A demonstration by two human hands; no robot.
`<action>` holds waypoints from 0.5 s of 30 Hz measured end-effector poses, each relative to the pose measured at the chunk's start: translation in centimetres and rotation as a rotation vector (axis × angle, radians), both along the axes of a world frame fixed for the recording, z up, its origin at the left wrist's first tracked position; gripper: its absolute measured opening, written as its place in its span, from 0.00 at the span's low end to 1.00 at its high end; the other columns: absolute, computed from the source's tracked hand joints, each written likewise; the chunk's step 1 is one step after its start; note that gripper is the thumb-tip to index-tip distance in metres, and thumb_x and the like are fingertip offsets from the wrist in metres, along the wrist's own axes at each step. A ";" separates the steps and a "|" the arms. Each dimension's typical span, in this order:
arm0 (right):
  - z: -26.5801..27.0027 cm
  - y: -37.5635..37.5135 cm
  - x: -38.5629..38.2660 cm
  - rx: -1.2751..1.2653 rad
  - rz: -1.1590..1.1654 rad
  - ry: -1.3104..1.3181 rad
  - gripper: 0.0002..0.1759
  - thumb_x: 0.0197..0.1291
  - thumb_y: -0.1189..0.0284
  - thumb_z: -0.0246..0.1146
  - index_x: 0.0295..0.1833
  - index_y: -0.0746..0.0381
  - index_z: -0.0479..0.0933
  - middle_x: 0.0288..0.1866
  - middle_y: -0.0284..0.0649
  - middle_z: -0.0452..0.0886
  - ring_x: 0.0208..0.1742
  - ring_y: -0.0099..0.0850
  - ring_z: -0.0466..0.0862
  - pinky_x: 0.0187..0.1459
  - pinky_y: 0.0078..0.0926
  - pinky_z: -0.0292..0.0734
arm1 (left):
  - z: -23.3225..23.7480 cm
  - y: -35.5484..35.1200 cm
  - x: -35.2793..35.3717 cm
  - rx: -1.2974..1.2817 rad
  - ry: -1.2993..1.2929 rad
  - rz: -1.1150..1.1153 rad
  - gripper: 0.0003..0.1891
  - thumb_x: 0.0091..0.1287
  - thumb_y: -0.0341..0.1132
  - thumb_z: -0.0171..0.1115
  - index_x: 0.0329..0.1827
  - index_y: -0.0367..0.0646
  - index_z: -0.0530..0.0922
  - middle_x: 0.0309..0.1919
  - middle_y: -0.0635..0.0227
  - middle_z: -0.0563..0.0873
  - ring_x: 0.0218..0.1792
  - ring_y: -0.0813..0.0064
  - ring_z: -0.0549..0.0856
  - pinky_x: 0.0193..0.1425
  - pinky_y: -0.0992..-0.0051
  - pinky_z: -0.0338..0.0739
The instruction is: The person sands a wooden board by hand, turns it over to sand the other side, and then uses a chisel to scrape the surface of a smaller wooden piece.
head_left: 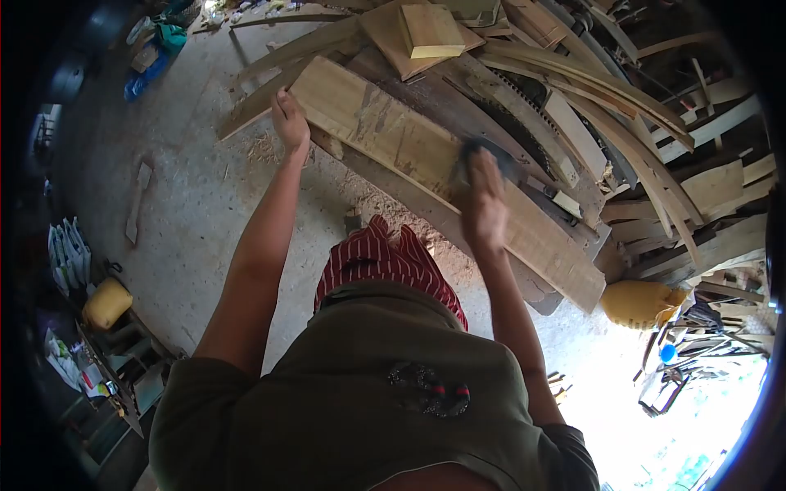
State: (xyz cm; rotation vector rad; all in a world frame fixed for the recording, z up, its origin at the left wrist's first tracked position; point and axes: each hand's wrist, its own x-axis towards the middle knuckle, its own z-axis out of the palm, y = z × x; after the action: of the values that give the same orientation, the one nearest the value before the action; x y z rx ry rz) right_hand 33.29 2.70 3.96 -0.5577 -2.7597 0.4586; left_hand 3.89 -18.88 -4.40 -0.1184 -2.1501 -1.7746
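A long pale wooden plank with darker brown patches lies slantwise across a workbench in front of me. My left hand grips the plank's near edge close to its left end. Over the right half of the plank is my right hand, smeared by motion. Under its fingers is a dark, flat, pad-like thing pressed to the wood; its exact kind is too blurred to make out.
Wood shavings cover the floor below the bench. A wood block sits at the back, a toothed saw blade behind the plank. Curved strips pile at right, near a yellow container. Another yellow can stands left.
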 end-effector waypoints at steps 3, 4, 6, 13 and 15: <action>1.2 -0.7 -2.3 -0.013 0.185 -0.011 0.33 0.59 0.81 0.54 0.73 0.65 0.66 0.77 0.48 0.65 0.78 0.43 0.63 0.78 0.39 0.57 | 0.1 -0.5 -0.3 -0.128 0.009 0.041 0.25 0.81 0.48 0.39 0.57 0.34 0.76 0.48 0.50 0.84 0.50 0.54 0.83 0.57 0.63 0.73; 1.7 -0.5 -2.0 -0.042 0.268 -0.022 0.32 0.59 0.81 0.54 0.72 0.65 0.67 0.76 0.47 0.66 0.78 0.43 0.64 0.77 0.39 0.59 | 0.2 -0.5 -0.2 -0.186 0.005 0.063 0.25 0.81 0.48 0.39 0.57 0.35 0.76 0.48 0.50 0.84 0.51 0.54 0.83 0.58 0.62 0.73; 1.7 1.2 3.7 0.008 0.308 -0.072 0.33 0.56 0.81 0.54 0.72 0.67 0.67 0.78 0.48 0.63 0.79 0.43 0.61 0.79 0.40 0.53 | 0.9 -0.1 0.3 -0.140 0.005 0.050 0.25 0.81 0.49 0.40 0.57 0.35 0.77 0.48 0.49 0.85 0.52 0.53 0.83 0.58 0.62 0.73; 2.5 3.9 14.2 0.109 0.460 -0.225 0.33 0.51 0.82 0.59 0.67 0.64 0.73 0.74 0.52 0.68 0.75 0.46 0.68 0.75 0.49 0.61 | 0.0 0.1 -0.2 -0.075 -0.026 0.055 0.22 0.80 0.48 0.41 0.57 0.42 0.78 0.46 0.51 0.86 0.49 0.52 0.85 0.55 0.62 0.75; 3.2 2.3 8.4 0.055 0.571 -0.204 0.36 0.48 0.82 0.61 0.69 0.60 0.73 0.75 0.50 0.67 0.76 0.45 0.67 0.75 0.46 0.62 | 0.3 0.5 -0.2 -0.023 -0.032 0.045 0.21 0.80 0.48 0.41 0.58 0.44 0.78 0.47 0.52 0.86 0.50 0.53 0.85 0.55 0.62 0.76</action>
State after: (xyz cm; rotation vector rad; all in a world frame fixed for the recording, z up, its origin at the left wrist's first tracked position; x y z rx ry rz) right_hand 41.69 4.98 7.14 0.2282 -3.0954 0.4603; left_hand 3.70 -18.41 -4.10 -0.0466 -2.1791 -1.7381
